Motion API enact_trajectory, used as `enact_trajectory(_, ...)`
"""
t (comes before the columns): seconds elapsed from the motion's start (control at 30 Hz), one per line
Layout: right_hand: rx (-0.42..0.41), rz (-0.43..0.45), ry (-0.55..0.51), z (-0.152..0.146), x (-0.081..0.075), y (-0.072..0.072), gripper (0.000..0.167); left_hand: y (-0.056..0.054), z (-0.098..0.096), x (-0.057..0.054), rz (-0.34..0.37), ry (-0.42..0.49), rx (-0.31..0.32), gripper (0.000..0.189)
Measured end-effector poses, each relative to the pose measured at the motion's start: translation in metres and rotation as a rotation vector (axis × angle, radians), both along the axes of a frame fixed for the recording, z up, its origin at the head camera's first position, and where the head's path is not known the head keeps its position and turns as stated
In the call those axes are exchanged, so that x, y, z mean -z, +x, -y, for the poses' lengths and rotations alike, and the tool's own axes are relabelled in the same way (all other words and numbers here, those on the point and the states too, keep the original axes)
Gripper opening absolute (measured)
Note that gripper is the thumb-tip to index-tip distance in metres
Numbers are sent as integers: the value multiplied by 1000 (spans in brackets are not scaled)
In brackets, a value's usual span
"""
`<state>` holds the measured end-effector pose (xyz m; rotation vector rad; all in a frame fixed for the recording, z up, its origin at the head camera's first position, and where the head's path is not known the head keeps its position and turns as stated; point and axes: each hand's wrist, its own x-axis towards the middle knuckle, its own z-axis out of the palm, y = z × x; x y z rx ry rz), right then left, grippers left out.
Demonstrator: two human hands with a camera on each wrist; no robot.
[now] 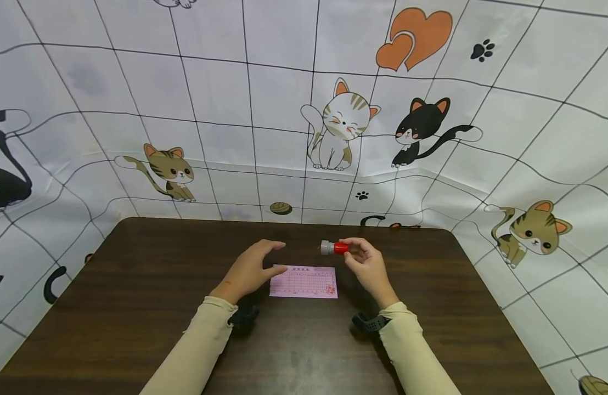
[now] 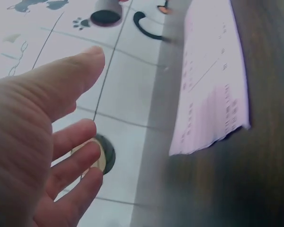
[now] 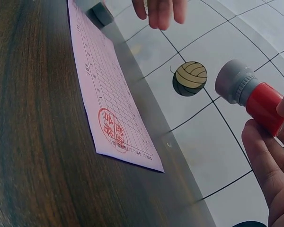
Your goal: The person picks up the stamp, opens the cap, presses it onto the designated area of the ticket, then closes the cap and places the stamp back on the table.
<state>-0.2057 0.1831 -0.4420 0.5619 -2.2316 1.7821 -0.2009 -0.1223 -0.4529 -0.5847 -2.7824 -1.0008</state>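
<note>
A pink printed form (image 1: 303, 282) with a ruled grid lies flat on the dark wooden table (image 1: 151, 296). A round red imprint (image 3: 112, 126) shows at its lower right corner. My right hand (image 1: 370, 269) holds a red and grey stamp (image 1: 333, 248) between thumb and fingers, raised and roughly sideways, its grey end toward the left. In the left wrist view the dark round face of the stamp (image 2: 106, 16) shows. My left hand (image 1: 249, 269) hovers by the form's upper left corner, fingers and thumb spread apart, holding nothing.
A white cloth (image 1: 225, 109) with grid lines and cartoon cats hangs behind the table and along its sides. Dark bands (image 1: 368, 322) sit on both wrists. The table's far edge (image 1: 225, 221) lies just beyond the hands.
</note>
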Motion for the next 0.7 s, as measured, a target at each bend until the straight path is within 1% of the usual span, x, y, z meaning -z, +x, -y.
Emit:
enact_trajectory(0.1, -9, -3, -2, 1, -1, 0, 29, -2, 7, -1, 9, 23, -6, 62)
enact_trajectory(0.3, -11, 0, -10, 2, -2, 1, 29, -3, 23, -3, 18, 98, -27, 66)
enact_trajectory(0.43, -12, 3, -6, 2, -1, 1, 29, -5, 32, -3, -9, 130, -20, 69)
enact_trajectory(0.57, -11, 8, -9, 1, -1, 1, 29, -7, 39, -4, -57, 143, 17, 72)
enact_trajectory(0.63, -8, 8, -12, 2, -1, 1, 29, -8, 43, -5, -67, 152, 29, 73)
enact_trajectory(0.7, -4, 6, -12, 2, -1, 2, 28, -9, 46, -6, -71, 151, 26, 74)
